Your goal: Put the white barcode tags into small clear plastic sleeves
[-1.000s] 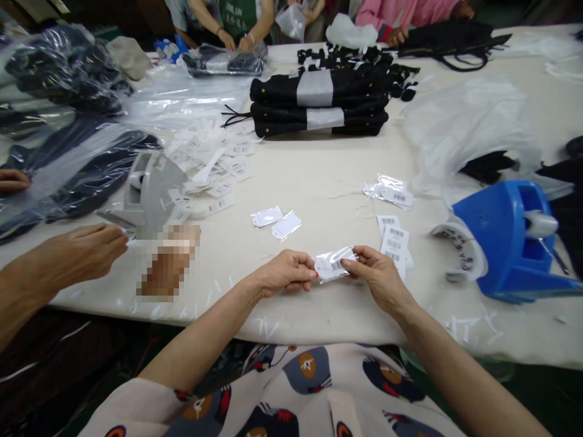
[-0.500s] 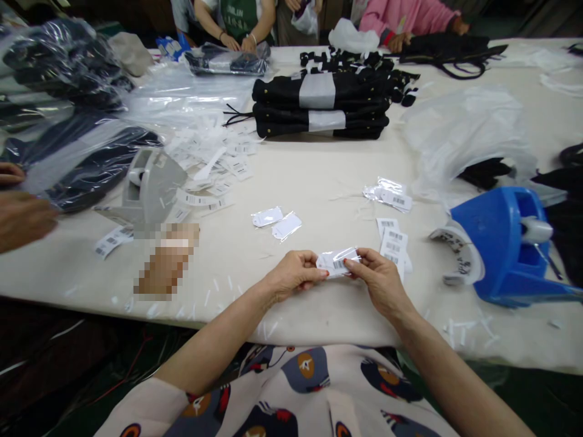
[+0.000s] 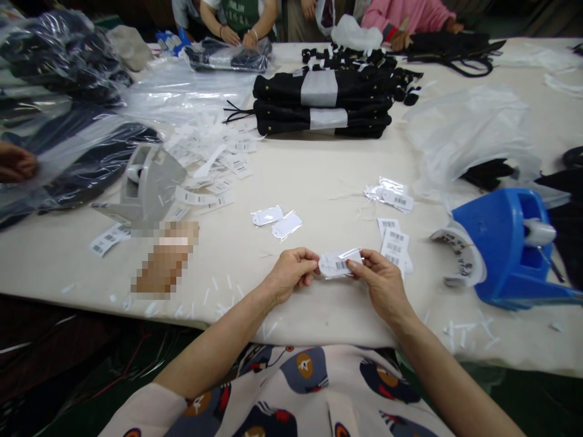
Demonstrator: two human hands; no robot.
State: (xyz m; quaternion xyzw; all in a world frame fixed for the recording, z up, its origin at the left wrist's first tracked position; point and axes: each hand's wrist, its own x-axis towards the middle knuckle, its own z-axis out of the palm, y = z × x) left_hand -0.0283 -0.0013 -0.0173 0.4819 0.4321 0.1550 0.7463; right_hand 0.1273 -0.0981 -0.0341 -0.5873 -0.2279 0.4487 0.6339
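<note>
A white hang tag [image 3: 332,262] with a barcode label, in a clear plastic sleeve, is held level just above the table. My right hand [image 3: 382,282] pinches its right end between thumb and fingers. My left hand [image 3: 291,273] is closed at the tag's left end, with the fingertips pressed together on its edge. Beyond my hands lie two sleeved blank-faced tags [image 3: 276,222]. Farther right is a small pile of sleeved barcode tags [image 3: 390,195]. Strips of barcode stickers [image 3: 392,243] lie just past my right hand.
A blue tape dispenser [image 3: 501,243] with a label roll stands at right, a grey dispenser [image 3: 150,182] at left. Folded black garments [image 3: 277,118] are stacked ahead. Loose labels [image 3: 237,164] and plastic-bagged dark goods [image 3: 68,60] spread leftward. A co-worker's hand [image 3: 16,162] reaches in at left.
My left thumb has slid off the tag's face to its left edge, so more of the tag shows. The co-worker's hand at left has moved up onto the plastic bag.
</note>
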